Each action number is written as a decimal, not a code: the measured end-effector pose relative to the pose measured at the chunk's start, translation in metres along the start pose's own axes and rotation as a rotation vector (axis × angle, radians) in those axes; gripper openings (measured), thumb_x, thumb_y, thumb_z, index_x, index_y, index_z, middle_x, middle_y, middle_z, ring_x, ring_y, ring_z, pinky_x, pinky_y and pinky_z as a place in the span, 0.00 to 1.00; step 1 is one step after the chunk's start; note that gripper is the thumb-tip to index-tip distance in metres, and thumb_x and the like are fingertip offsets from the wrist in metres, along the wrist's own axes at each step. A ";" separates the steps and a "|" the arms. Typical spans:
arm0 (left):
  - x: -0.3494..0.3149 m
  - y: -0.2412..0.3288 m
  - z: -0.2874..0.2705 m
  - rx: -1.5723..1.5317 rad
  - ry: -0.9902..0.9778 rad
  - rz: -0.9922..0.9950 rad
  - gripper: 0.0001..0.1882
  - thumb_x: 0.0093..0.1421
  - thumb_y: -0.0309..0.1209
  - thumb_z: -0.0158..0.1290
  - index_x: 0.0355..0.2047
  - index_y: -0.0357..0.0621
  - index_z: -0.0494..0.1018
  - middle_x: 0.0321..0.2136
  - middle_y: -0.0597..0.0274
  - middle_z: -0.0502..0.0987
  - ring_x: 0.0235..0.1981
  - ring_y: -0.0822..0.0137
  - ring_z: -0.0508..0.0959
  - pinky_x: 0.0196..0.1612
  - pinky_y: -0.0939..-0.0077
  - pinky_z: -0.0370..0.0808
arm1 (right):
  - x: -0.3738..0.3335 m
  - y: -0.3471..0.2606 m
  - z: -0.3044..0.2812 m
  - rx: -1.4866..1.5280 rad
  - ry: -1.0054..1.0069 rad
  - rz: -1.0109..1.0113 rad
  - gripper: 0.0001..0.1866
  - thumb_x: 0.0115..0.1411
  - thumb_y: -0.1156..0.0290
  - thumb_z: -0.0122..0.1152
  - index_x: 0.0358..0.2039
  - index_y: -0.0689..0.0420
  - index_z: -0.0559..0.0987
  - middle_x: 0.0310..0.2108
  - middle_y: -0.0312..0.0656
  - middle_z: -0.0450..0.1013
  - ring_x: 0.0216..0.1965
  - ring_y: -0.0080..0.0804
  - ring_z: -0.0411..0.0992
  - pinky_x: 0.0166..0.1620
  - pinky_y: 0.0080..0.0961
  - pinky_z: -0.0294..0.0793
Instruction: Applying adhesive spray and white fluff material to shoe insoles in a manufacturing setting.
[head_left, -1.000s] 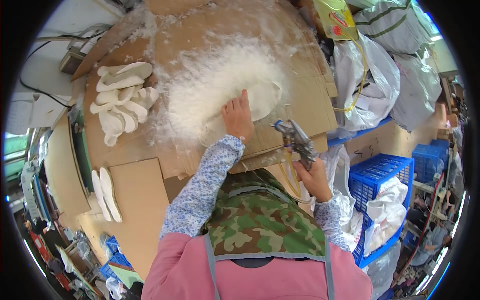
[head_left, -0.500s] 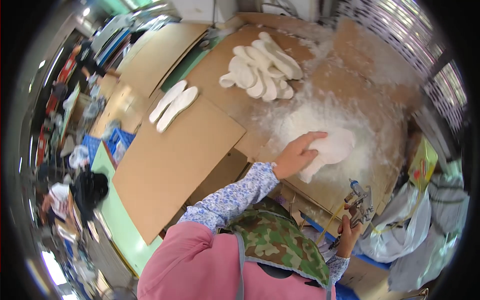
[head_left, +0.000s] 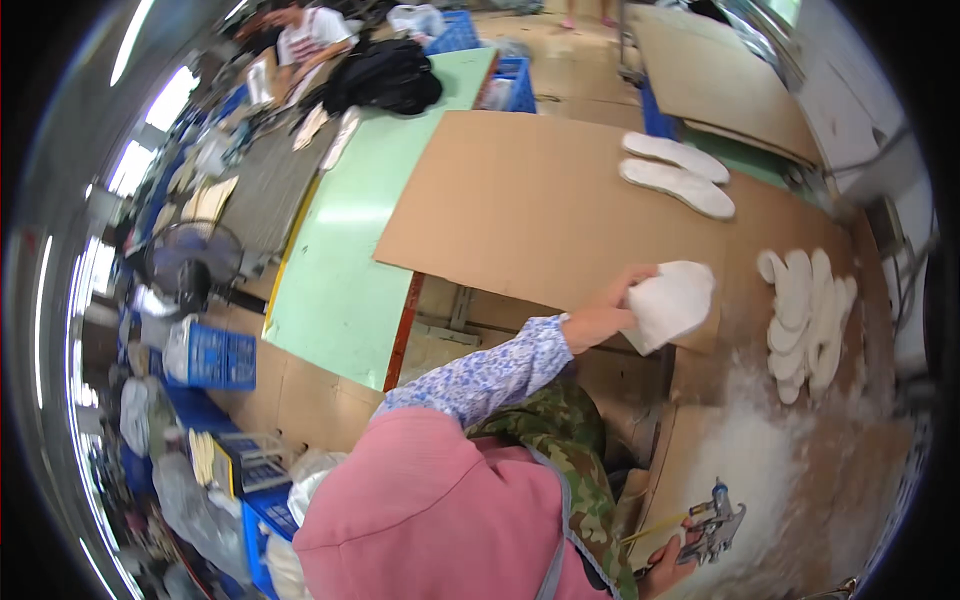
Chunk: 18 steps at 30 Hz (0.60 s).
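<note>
My left hand (head_left: 597, 318) is closed around the end of a flat white insole piece (head_left: 674, 304), lifted above the gap beside the cardboard. Its near end is partly hidden by my fingers, and I cannot tell whether it is one layer or two. At the lower right, my right hand (head_left: 668, 568) grips a metal spray gun (head_left: 715, 527) with a yellowish hose behind it. Two white insoles (head_left: 680, 175) lie side by side on the large brown cardboard sheet (head_left: 500, 190). On the right, several more white insoles (head_left: 808, 322) are heaped together.
White overspray (head_left: 735, 465) coats the board around the spray gun. A green tabletop (head_left: 350, 240) runs along the left of the cardboard. Beyond are a fan (head_left: 193, 255), a blue crate (head_left: 222, 357) and a seated person (head_left: 310, 45). A stacked board (head_left: 720, 75) stands at the back right.
My view has swung to the left. My left hand has lifted the white insole piece off the powdery board and carried it leftward. The right hand keeps hold of the spray gun.
</note>
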<state>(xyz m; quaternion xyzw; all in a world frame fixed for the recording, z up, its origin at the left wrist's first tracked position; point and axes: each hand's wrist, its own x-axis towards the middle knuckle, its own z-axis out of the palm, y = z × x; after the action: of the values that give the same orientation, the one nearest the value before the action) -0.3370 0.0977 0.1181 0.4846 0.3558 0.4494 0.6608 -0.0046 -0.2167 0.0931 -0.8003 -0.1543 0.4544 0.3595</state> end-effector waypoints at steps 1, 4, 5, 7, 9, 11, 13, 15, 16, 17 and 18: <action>-0.011 0.002 -0.018 0.022 0.105 0.032 0.41 0.48 0.16 0.47 0.64 0.47 0.52 0.52 0.53 0.64 0.56 0.61 0.66 0.60 0.69 0.62 | -0.003 -0.025 0.013 -0.016 -0.039 -0.026 0.13 0.61 0.65 0.62 0.37 0.63 0.76 0.18 0.42 0.68 0.18 0.29 0.64 0.22 0.31 0.64; -0.070 -0.001 -0.078 0.127 0.373 0.003 0.37 0.52 0.19 0.50 0.63 0.48 0.54 0.51 0.54 0.66 0.53 0.63 0.69 0.56 0.67 0.68 | -0.054 -0.067 0.043 0.008 0.048 -0.305 0.15 0.61 0.68 0.62 0.20 0.60 0.72 0.16 0.39 0.67 0.17 0.28 0.62 0.22 0.29 0.63; -0.084 -0.003 -0.096 0.108 0.458 0.061 0.36 0.53 0.20 0.50 0.62 0.48 0.55 0.51 0.54 0.67 0.53 0.64 0.69 0.55 0.67 0.69 | -0.051 -0.066 0.042 -0.065 -0.015 -0.321 0.15 0.61 0.69 0.62 0.19 0.59 0.71 0.16 0.39 0.67 0.17 0.27 0.62 0.22 0.28 0.62; -0.102 0.022 -0.125 0.155 0.559 -0.038 0.32 0.56 0.22 0.49 0.61 0.42 0.56 0.49 0.53 0.70 0.50 0.62 0.72 0.53 0.70 0.70 | -0.041 -0.062 0.046 -0.208 -0.050 -0.329 0.16 0.61 0.70 0.60 0.17 0.59 0.71 0.15 0.37 0.66 0.17 0.25 0.62 0.22 0.26 0.61; -0.117 0.030 -0.163 0.256 0.699 0.039 0.27 0.60 0.26 0.49 0.60 0.39 0.59 0.50 0.52 0.72 0.48 0.63 0.74 0.49 0.71 0.73 | -0.046 -0.068 0.063 -0.174 -0.052 -0.336 0.16 0.61 0.70 0.60 0.18 0.59 0.71 0.15 0.36 0.66 0.17 0.24 0.62 0.22 0.26 0.61; -0.132 0.029 -0.224 0.190 0.834 -0.110 0.26 0.60 0.26 0.50 0.59 0.38 0.61 0.48 0.53 0.73 0.46 0.64 0.75 0.49 0.72 0.72 | -0.058 -0.080 0.078 -0.155 -0.041 -0.345 0.13 0.61 0.70 0.59 0.22 0.60 0.72 0.15 0.34 0.65 0.17 0.24 0.61 0.22 0.25 0.61; -0.133 0.051 -0.267 0.172 0.851 -0.047 0.26 0.59 0.27 0.52 0.57 0.36 0.63 0.45 0.53 0.75 0.44 0.65 0.76 0.46 0.72 0.73 | -0.075 -0.096 0.095 -0.185 -0.017 -0.329 0.12 0.62 0.69 0.60 0.24 0.60 0.73 0.15 0.34 0.64 0.17 0.23 0.61 0.22 0.25 0.61; -0.146 0.057 -0.351 0.381 0.885 -0.062 0.26 0.57 0.28 0.54 0.55 0.34 0.65 0.43 0.52 0.76 0.42 0.64 0.77 0.44 0.70 0.75 | -0.081 -0.098 0.115 -0.214 -0.014 -0.321 0.11 0.62 0.68 0.60 0.26 0.61 0.73 0.15 0.33 0.64 0.17 0.23 0.61 0.22 0.25 0.61; -0.145 0.058 -0.400 0.428 0.953 -0.110 0.27 0.55 0.30 0.57 0.54 0.33 0.67 0.42 0.51 0.77 0.41 0.63 0.78 0.43 0.69 0.75 | -0.074 -0.083 0.120 -0.126 0.055 -0.302 0.11 0.62 0.67 0.60 0.30 0.62 0.74 0.18 0.36 0.67 0.19 0.24 0.64 0.23 0.25 0.63; -0.148 0.060 -0.455 0.845 1.134 -0.103 0.28 0.53 0.32 0.58 0.53 0.33 0.67 0.41 0.48 0.78 0.41 0.62 0.78 0.43 0.69 0.75 | -0.073 -0.076 0.128 -0.033 0.111 -0.281 0.12 0.62 0.65 0.61 0.34 0.64 0.76 0.21 0.39 0.71 0.21 0.25 0.67 0.24 0.25 0.66; -0.151 0.082 -0.512 0.911 1.163 -0.133 0.29 0.53 0.34 0.59 0.53 0.33 0.67 0.41 0.46 0.78 0.42 0.60 0.78 0.44 0.68 0.75 | -0.080 -0.082 0.142 -0.032 0.112 -0.279 0.12 0.62 0.65 0.61 0.34 0.64 0.76 0.21 0.39 0.71 0.21 0.25 0.67 0.24 0.25 0.66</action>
<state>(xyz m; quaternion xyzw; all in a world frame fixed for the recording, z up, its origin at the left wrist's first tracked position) -0.8731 0.1309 0.0601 0.3718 0.8281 0.4004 0.1251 -0.1599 -0.1441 0.1545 -0.8009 -0.2508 0.3520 0.4144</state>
